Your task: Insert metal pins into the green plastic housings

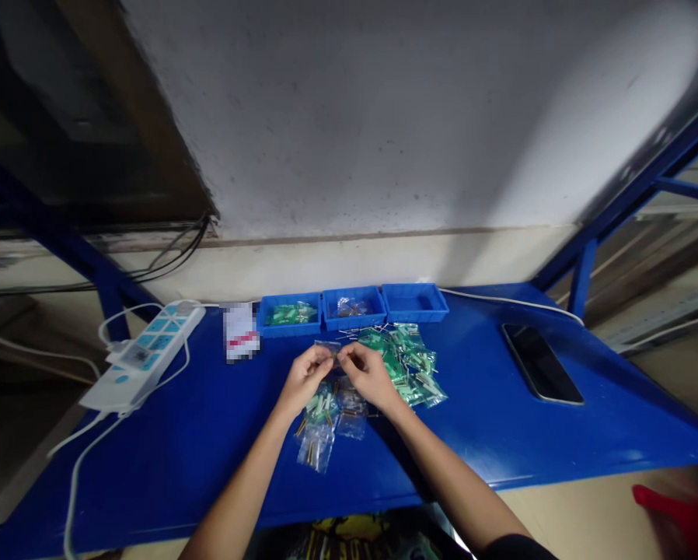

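Note:
Between my two hands is a small clear plastic bag (327,347), its upper part showing above the fingers. My left hand (308,375) pinches its left side, and my right hand (365,373) grips the right side with fingers curled. What the bag contains is too small to make out. Just below the hands lie clear bags (315,447) with brass-coloured and pale pins inside. A heap of green-tinted bags (413,362) spreads right of my right hand, with loose thin metal pins (354,333) at its back edge.
Three blue bins stand along the wall: one with green bags (261,315), one with clear bags (354,320), and a right bin (416,316). A power strip (144,358) with white cables lies left, a blurred white packet (241,350) beside the bins, a phone (541,364) right.

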The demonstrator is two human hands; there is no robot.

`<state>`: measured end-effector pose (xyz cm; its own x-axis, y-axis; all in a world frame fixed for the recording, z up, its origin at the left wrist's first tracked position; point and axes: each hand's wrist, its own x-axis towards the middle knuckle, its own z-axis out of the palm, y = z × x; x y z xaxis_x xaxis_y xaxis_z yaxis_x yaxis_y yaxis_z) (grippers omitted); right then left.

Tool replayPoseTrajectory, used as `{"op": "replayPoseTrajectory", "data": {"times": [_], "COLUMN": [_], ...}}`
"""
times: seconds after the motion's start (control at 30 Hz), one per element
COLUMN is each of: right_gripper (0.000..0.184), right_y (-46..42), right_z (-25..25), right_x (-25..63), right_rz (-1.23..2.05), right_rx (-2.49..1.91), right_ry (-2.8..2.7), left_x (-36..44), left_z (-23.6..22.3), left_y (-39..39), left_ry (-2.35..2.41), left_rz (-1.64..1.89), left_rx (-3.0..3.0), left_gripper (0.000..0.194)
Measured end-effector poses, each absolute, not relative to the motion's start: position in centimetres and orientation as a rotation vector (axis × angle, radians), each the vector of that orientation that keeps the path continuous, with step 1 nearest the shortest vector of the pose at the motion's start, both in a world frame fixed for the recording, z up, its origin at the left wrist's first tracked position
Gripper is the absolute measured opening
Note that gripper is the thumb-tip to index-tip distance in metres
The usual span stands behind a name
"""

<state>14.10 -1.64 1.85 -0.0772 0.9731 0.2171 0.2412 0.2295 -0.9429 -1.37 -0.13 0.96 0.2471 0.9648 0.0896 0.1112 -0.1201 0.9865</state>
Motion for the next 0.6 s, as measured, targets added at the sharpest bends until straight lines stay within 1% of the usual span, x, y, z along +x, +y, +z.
{"op": "replayPoseTrajectory", "data": {"times": [0.1, 0.13, 0.27, 0.37, 0.47, 0.6], "right_gripper": [0.01, 0.013, 0.039, 0.049, 0.05, 0.045], "right_y": [-1.8, -1.7, -1.5, -1.5, -1.7, -1.8], "right_z": [2.0, 2.1, 2.3, 2.2, 1.9, 1.7], "right_x": [14.3, 14.5, 15.5, 15.7, 15.3, 14.7], "right_rz": [0.858, 0.818, 0.659, 0.605, 0.601, 0.603], "right_rx": [-1.193, -1.19, -1.147, -1.117, -1.142, -1.169], "right_ry": [-1.666, -1.708, -1.859, -1.977, -1.995, -1.928], "left_x": [-1.6, -1.6, -1.8, -1.8, -1.8, -1.7], "left_z": [0.7, 0.6, 0.3, 0.2, 0.2, 0.0], "left_y": [0.1, 0.2, 0.3, 0.3, 0.3, 0.3], "left_ry": [1.052, 1.055, 1.093, 1.118, 1.146, 1.124], "left_rz": [1.017, 1.003, 0.962, 0.977, 1.016, 1.01], "left_rx": [1.531, 1.574, 1.853, 1.943, 1.887, 1.863], "left_gripper": [0.019, 0.017, 0.011, 0.013, 0.015, 0.015]}}
